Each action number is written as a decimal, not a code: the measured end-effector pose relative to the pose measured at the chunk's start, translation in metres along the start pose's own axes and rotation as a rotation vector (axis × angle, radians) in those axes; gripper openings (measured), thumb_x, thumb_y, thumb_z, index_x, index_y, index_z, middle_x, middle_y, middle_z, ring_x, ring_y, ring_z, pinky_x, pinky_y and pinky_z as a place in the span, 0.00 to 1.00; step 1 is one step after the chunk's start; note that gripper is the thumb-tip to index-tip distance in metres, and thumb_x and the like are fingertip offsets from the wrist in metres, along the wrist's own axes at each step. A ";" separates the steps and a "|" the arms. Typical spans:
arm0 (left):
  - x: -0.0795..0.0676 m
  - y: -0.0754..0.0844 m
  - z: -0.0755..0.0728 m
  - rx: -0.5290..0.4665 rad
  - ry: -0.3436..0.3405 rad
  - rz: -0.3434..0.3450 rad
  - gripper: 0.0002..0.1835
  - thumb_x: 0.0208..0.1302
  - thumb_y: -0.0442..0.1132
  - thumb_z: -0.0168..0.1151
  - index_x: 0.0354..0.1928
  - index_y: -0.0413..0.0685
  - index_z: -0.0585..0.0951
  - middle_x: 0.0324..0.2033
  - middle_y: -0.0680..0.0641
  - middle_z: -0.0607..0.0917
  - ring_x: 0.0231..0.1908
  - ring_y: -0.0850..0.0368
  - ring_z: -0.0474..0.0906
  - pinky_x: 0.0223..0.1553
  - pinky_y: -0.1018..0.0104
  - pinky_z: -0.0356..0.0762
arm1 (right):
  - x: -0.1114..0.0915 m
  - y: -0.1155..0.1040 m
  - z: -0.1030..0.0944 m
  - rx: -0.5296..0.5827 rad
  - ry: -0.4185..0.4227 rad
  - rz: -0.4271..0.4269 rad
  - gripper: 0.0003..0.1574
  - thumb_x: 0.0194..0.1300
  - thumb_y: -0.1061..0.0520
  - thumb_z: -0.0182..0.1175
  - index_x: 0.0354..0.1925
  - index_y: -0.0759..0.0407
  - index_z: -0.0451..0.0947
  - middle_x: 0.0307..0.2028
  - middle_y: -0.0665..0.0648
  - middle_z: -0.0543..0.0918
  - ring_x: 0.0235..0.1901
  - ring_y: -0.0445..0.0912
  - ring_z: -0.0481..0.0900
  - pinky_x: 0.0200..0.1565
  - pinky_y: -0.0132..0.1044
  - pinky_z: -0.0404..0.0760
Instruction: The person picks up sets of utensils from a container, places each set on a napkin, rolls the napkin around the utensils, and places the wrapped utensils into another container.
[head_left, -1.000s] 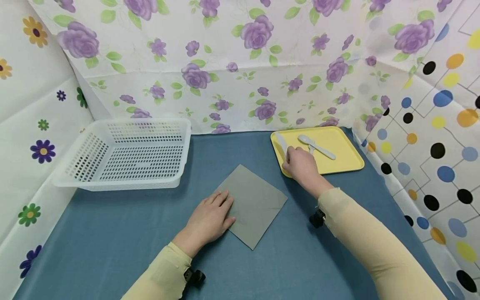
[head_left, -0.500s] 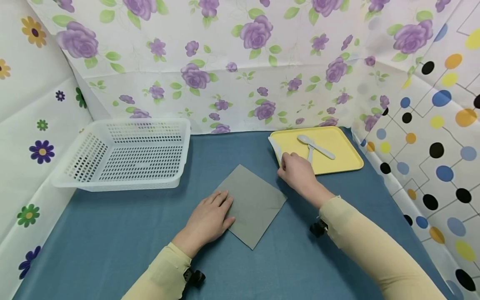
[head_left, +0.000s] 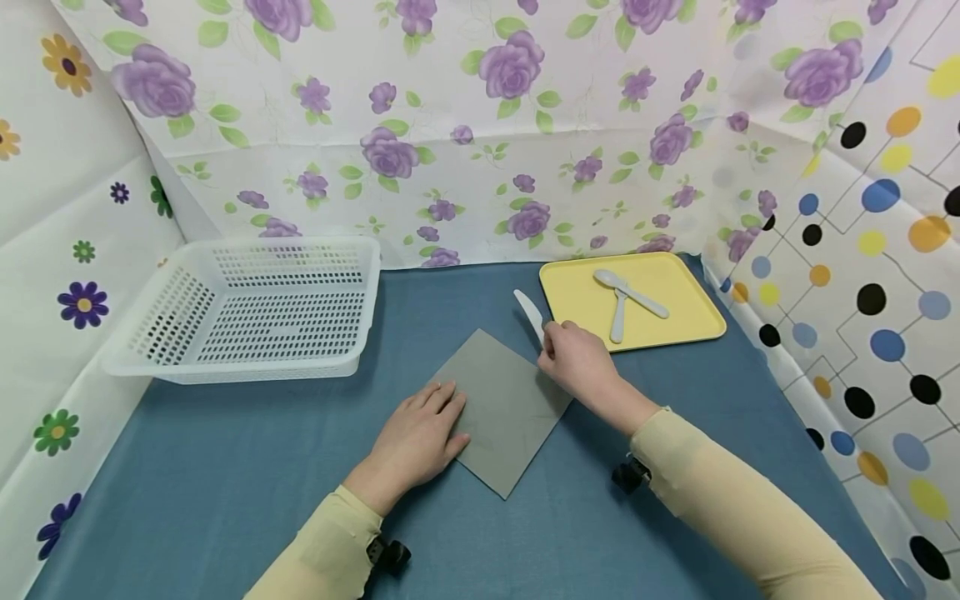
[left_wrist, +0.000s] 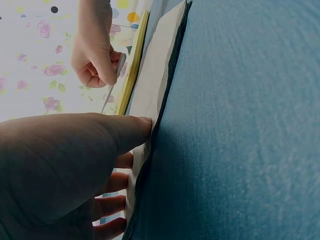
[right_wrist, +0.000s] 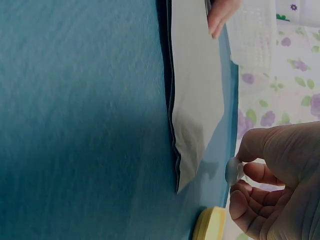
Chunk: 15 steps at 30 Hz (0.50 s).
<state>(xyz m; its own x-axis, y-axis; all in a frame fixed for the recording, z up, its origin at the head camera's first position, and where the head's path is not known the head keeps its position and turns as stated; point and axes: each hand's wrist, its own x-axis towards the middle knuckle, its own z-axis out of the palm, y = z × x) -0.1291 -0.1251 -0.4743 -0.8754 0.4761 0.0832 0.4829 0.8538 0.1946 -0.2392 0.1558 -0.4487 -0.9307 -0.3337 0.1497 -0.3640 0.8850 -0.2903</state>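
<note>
My left hand (head_left: 415,439) lies on the left corner of a grey folded cloth napkin (head_left: 517,421), its fingers extended and pressing the fabric. In my right hand (head_left: 588,362) I grip the handle of a pale grey table knife (head_left: 528,312). The blade points up and left, above the table between napkin and tray. The handle's rounded end (right_wrist: 233,171) shows between thumb and fingers in the right wrist view. On the yellow tray (head_left: 693,312), a grey spoon (head_left: 641,300) lies across another handled utensil (head_left: 618,323), whose head is hidden.
A white perforated plastic basket (head_left: 255,371) stands at the back left. Blue cloth (head_left: 247,483) covers the table. Floral sheets (head_left: 450,108) hang behind it, and a dotted sheet (head_left: 870,333) borders the right side.
My right hand has lifted the knife off the tray and brought it left and towards me, to above the napkin's right edge. The left hand has stayed in place.
</note>
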 end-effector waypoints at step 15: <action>0.000 0.000 0.000 0.009 0.002 -0.008 0.33 0.80 0.51 0.70 0.77 0.40 0.78 0.76 0.35 0.75 0.77 0.35 0.70 0.76 0.37 0.70 | -0.013 -0.023 0.013 -0.001 -0.019 -0.051 0.12 0.70 0.63 0.69 0.33 0.56 0.76 0.28 0.54 0.74 0.26 0.47 0.72 0.27 0.41 0.74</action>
<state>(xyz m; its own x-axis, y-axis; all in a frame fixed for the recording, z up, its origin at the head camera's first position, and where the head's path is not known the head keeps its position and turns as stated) -0.1290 -0.1253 -0.4745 -0.8795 0.4686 0.0832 0.4757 0.8596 0.1864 -0.2190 0.1360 -0.4566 -0.9113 -0.3849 0.1463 -0.4114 0.8668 -0.2819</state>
